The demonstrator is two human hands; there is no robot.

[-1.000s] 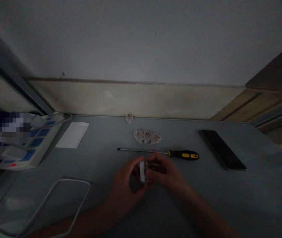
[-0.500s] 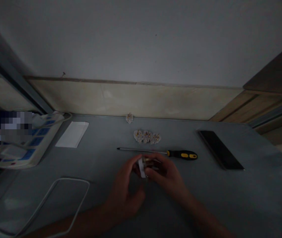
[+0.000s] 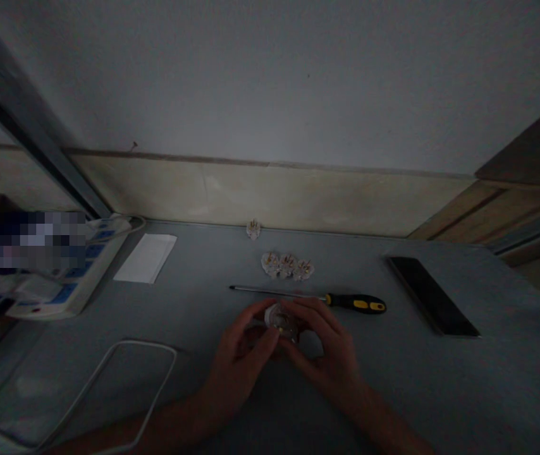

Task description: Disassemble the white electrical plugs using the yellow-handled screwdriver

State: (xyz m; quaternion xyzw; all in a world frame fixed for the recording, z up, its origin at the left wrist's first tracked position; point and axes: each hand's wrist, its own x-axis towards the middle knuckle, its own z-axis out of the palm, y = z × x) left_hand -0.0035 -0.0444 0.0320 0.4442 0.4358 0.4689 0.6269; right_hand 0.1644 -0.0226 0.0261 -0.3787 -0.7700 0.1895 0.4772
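Between my two hands, in front of me at the middle of the table, is a clear plastic electrical plug (image 3: 281, 321). My left hand (image 3: 246, 351) grips its left side, the thumb resting on its near edge. The fingers of my right hand (image 3: 324, 341) close round the right side. Fine detail inside the plug is too dark to make out. Just beyond my hands lies a screwdriver (image 3: 355, 303) with a black and yellow handle. Behind it, three similar clear plugs (image 3: 288, 266) with metal pins up sit in a row, and a single one (image 3: 253, 229) stands nearer the wall.
A dark phone (image 3: 431, 296) lies at the right. Folded white paper (image 3: 145, 258) is at the left, beside a white power strip (image 3: 80, 281) with blue sockets and cords. A looped white cable (image 3: 149, 344) crosses the front left, over my left forearm.
My hands have turned the plug from edge-on to facing more upward. My left thumb has come up onto it. The whole view has shifted slightly.
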